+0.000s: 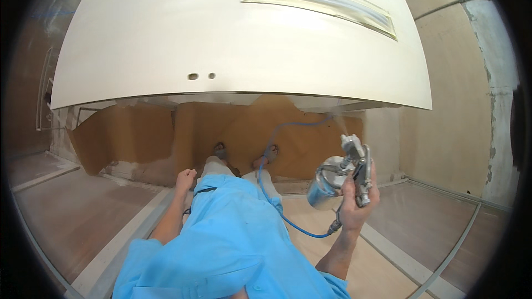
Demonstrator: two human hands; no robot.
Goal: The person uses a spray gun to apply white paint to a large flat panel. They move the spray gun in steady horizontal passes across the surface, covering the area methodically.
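My right hand [354, 209] is wrapped around the handle of a metal spray gun [363, 167], held off to the right of my body. A shiny metal cup [323, 187] hangs from the gun, tilted. The nozzle points forward, toward the front edge of a large white door-like panel [166, 33], and a faint mist shows just ahead of it. From the handle's base runs a blue air hose [293, 225], looping past my legs and under the panel. My left hand [187, 178] hangs by my hip, fingers curled, with nothing visible in it.
Masking tape and film cover a long opening [321, 1] in the panel, which also has two small holes [200, 76] near its front edge. Brown paper or board [138, 133] lies beneath it around my feet. Pale board [443, 77] stands or lies at the right.
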